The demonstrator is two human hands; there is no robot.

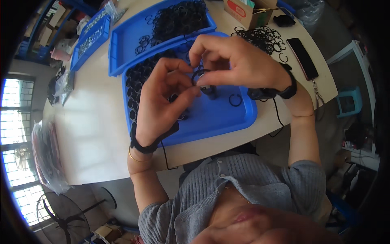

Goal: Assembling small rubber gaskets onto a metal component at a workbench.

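Above the near blue tray (239, 122), my two hands meet at a small black open ring (195, 75). My left hand (162, 95) pinches its left side between thumb and fingers. My right hand (243, 65) grips the other side, its thumb laid along the ring. Just under the fingertips stands a dark cylindrical part (209, 92), partly hidden; whether the ring touches it I cannot tell. Rows of black round parts (133, 91) line the tray's left side. A loose black open ring (235, 100) lies on the tray floor to the right.
Behind is a second blue tray (122, 44) with a heap of black rings (178, 20). More rings (260, 38) are piled by a cardboard box (248, 14). A phone (302, 59) lies at the right table edge. A narrow blue bin (91, 40) stands far left. Cables hang from both wristbands.
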